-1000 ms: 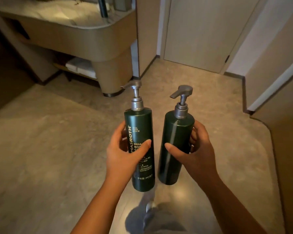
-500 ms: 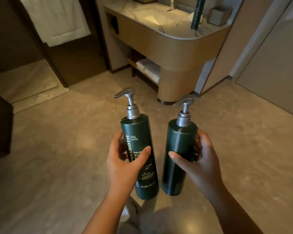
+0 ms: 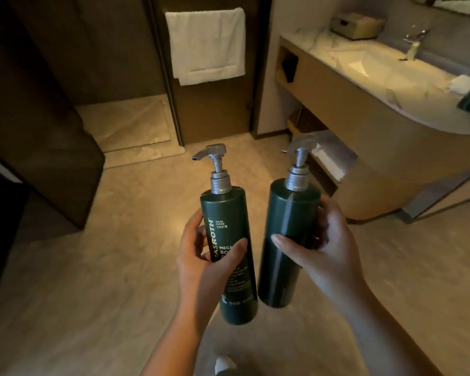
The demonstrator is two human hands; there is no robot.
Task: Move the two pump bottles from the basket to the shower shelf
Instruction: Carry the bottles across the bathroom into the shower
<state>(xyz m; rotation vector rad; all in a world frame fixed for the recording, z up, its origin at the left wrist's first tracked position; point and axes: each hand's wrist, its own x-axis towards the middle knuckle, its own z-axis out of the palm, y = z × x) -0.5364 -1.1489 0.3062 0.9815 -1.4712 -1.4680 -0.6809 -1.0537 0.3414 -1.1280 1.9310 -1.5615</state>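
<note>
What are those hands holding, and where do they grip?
Each holds a green pump bottle around mid-body: left hand the labelled bottle, right hand the plain bottle.

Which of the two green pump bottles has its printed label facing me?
The bottle in the left hand: this labelled bottle shows pale lettering down its front. The bottle in the right hand, the plain bottle, shows only bare green.

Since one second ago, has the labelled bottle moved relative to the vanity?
Yes. The labelled bottle was below the vanity and now sits left of it, nearer the white towel.
</note>
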